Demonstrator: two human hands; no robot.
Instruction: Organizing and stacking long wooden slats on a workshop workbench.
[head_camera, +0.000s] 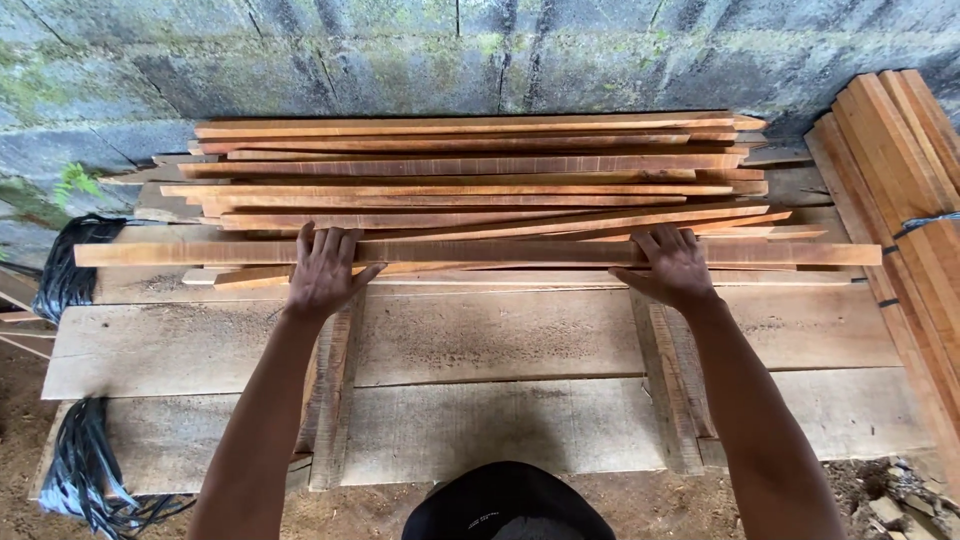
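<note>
Reddish-brown wood everywhere — a loose pile of thin slats (470, 170) lies lengthwise on a rough surface (500, 345) made of wide pale planks. The nearest slat (480, 252) is the longest in view; it runs left to right across the front of the pile, sticking out past the others at both ends.

Left hand (322, 272) lies on top of that front slat, left of centre, fingers spread flat over its top and pointing toward the pile, thumb out to the side on the near edge. Right hand (672, 265) does the same right of centre, palm down, fingers over the slat. Both hands are flat and pressing on it, not curled round it — whether the fingertips hook over the far edge, can't tell.

Two upright wooden battens (335, 400) cross the pale planks under each forearm, approx. in line w/ the hands.

At the right edge a second stack of similar slats (900, 190) lies at an angle, bound w/ a dark strap. Coils of black strapping (70, 270) sit at the left end of the surface, w/ another bundle lower left on the dirt ground (20, 440). Behind the pile is a grey block wall (400, 60) w/ green moss patches. The dark cap brim (505, 505) of the person shows at bottom centre.
</note>
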